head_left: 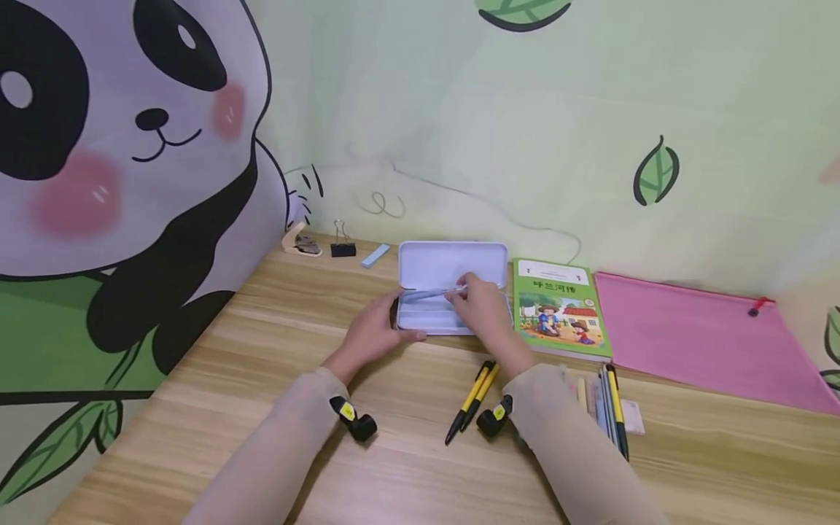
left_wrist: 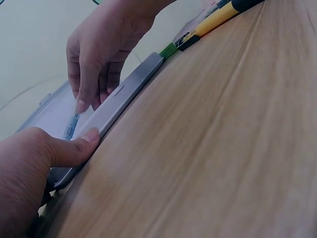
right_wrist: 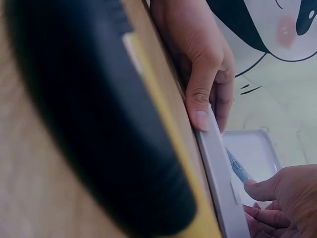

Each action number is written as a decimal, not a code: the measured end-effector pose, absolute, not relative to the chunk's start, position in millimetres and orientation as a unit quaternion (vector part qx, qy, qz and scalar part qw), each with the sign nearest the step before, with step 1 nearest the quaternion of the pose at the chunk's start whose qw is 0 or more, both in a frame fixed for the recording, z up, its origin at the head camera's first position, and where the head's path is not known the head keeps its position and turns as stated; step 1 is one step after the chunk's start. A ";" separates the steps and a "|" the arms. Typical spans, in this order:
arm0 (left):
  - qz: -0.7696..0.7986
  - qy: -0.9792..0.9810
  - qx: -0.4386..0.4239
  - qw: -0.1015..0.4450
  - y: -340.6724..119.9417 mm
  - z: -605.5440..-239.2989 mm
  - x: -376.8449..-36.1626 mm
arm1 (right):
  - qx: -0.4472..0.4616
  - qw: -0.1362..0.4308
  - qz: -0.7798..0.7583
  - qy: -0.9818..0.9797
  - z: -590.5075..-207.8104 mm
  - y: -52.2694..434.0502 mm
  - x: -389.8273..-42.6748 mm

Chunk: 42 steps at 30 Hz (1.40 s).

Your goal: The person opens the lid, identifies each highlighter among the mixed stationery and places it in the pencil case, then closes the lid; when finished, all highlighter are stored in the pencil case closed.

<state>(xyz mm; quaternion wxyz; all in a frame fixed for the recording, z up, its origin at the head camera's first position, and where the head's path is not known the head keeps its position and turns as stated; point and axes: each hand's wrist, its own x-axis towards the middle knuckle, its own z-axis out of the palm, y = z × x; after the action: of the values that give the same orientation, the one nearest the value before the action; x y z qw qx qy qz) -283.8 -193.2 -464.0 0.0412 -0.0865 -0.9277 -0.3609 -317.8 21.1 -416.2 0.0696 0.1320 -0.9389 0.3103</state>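
A pale lilac pencil case (head_left: 453, 264) lies with its lid raised on the wooden table. My left hand (head_left: 370, 332) grips its left end, the thumb (left_wrist: 74, 151) on the front wall and the other fingers round the side, partly hidden. Over the case's inside, my right hand (head_left: 485, 313) pinches a light blue pen (right_wrist: 237, 166) by one end between thumb and fingers. The pen slants, its other end pointing left into the case. In the left wrist view, the front wall of the case (left_wrist: 124, 94) hides the pen's lower part.
Two yellow-and-black pens (head_left: 472, 401) lie in front of the case. A green book (head_left: 561, 310) and a pink zip pouch (head_left: 689, 335) are on the right. Several pens (head_left: 613, 408) lie by the right sleeve. Behind stand a black binder clip (head_left: 343, 250) and a light blue strip (head_left: 375, 255).
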 end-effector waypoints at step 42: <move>-0.350 -0.930 -0.104 0.050 -195.1 -466.4 -284.2 | 0.418 -0.058 0.327 -0.846 -387.6 148.7 -251.9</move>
<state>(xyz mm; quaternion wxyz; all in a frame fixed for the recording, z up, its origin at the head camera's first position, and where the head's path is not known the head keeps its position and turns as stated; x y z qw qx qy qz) -284.2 -195.1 -466.4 0.0503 -0.1039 -0.9297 -0.3497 -251.9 148.7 -387.6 -0.0576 0.4178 -0.8455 0.3275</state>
